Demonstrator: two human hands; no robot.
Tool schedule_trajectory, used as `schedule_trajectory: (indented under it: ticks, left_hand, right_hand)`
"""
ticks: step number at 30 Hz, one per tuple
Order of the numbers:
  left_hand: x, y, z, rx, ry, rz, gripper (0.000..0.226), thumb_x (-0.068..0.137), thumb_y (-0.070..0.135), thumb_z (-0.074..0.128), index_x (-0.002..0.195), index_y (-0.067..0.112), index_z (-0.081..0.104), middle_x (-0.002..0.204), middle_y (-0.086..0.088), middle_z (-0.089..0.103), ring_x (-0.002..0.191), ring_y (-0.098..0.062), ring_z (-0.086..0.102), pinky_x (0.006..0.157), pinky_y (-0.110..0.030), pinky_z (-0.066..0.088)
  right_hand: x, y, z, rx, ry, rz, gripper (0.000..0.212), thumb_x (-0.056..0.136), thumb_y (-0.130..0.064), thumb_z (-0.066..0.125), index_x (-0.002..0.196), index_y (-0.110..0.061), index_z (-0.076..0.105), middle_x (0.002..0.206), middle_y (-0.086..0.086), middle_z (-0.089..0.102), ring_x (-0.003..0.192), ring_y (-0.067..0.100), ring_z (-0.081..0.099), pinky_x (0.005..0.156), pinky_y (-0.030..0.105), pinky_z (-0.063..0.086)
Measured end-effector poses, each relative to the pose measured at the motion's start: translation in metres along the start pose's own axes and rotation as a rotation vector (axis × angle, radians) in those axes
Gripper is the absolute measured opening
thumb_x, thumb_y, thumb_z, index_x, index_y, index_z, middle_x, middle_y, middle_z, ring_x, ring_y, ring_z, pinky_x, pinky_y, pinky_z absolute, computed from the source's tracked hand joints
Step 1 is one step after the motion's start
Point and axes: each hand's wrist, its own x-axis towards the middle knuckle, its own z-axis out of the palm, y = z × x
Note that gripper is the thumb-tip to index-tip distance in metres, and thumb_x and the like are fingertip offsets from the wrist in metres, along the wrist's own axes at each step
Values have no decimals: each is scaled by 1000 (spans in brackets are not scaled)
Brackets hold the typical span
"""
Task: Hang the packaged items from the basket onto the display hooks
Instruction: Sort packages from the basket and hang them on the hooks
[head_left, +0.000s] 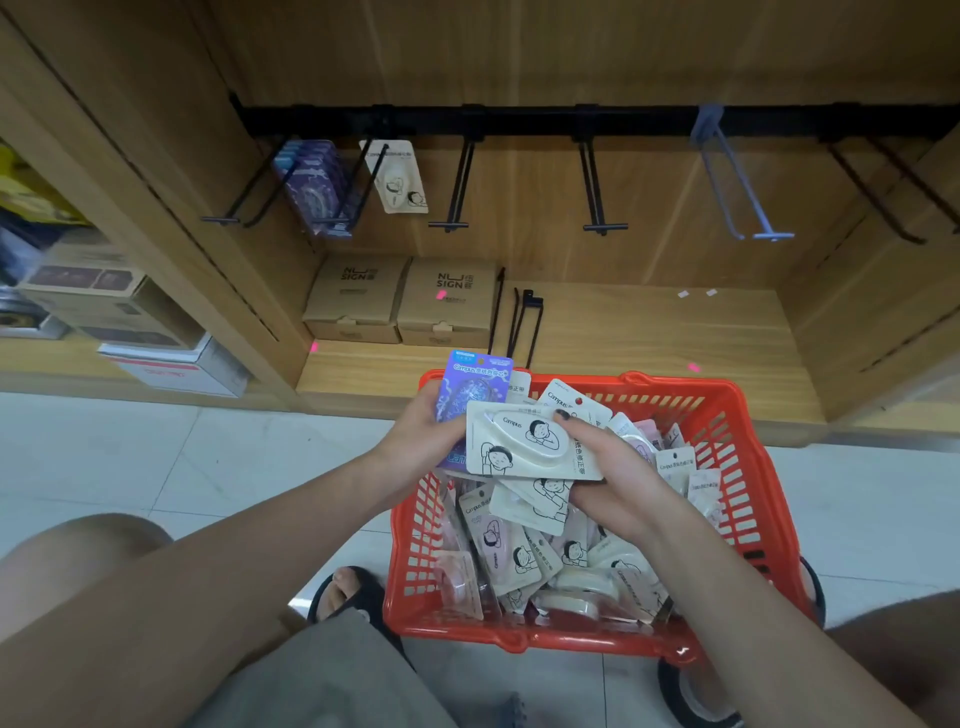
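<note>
Above the red plastic basket (727, 415), the left hand (415, 436) gripped a purple carded pack (467, 384); the right hand's (608, 467) fingers (563, 415) pinched a cream carded pack (519, 441). Sorting by colour first would probably suit the black wire hooks (457, 182).

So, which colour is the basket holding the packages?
The basket is red-orange, seen in the head view.
</note>
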Motion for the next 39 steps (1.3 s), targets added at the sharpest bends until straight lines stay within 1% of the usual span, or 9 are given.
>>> schedule_trajectory:
  ticks: [4,11,15,22,26,30,32,35,39]
  left_hand:
    - [0,12,-16,-63,53,-28,46,92,36,79,128,21,56,110,-1,80,95,-22,79,81,-38,61]
    - [-5,34,-48,39,7,4,69,79,50,85,133,18,56,114,2,80,102,-20,78,97,-44,59]
    - [-12,45,-68,11,7,18,36,94,34,77,123,20,62,112,3,80,101,-17,78,86,-31,61]
    - [-14,54,-110,74,86,96,41,93,32,80,125,23,57,116,3,76,101,-16,77,80,-35,62]
    - [-2,63,-143,-102,318,155,35,89,21,83,116,23,60,117,-4,76,100,-22,77,84,-38,64]
    - [10,71,-179,-206,402,161,36,90,18,80,121,19,62,113,-2,77,91,-17,77,76,-34,60]
    - [15,73,-192,-226,432,172,36,93,20,76,125,18,60,116,-1,74,98,-18,75,78,-34,60]
    - [25,75,-202,-236,446,193,37,95,24,74,128,19,59,120,-1,73,106,-21,74,87,-38,62]
    - [37,79,-203,-231,407,212,32,96,19,74,126,19,61,115,3,76,98,-15,76,86,-36,62]
  right_hand:
    - [3,-11,9,-106,-84,25,37,101,-13,59,135,1,63,129,18,71,116,30,71,89,38,61]
    - [22,-32,38,-298,-185,78,48,89,-9,67,137,-3,62,131,19,70,121,33,69,96,42,59]
    - [34,-35,62,-322,-216,107,52,86,-12,66,136,-1,62,130,20,70,114,32,72,92,42,60]
    - [59,-22,109,-336,-202,55,43,91,-7,65,133,-2,65,126,20,72,117,37,70,98,49,56]
    - [78,-20,137,-350,-94,-31,35,96,-6,65,131,-5,65,118,16,76,107,33,75,82,44,61]
    - [94,-23,158,-313,-69,-97,29,98,-4,63,126,-3,67,115,16,77,101,32,77,77,39,60]
    - [101,-24,167,-298,-66,-107,27,98,-3,63,124,-3,68,115,17,77,102,33,76,76,40,61]
    - [112,-22,174,-301,-36,-104,30,96,-4,65,126,-3,67,118,19,76,105,36,75,80,43,61]
    - [126,-17,176,-286,17,-106,42,92,-6,72,133,-3,62,117,18,76,107,37,75,89,50,60]
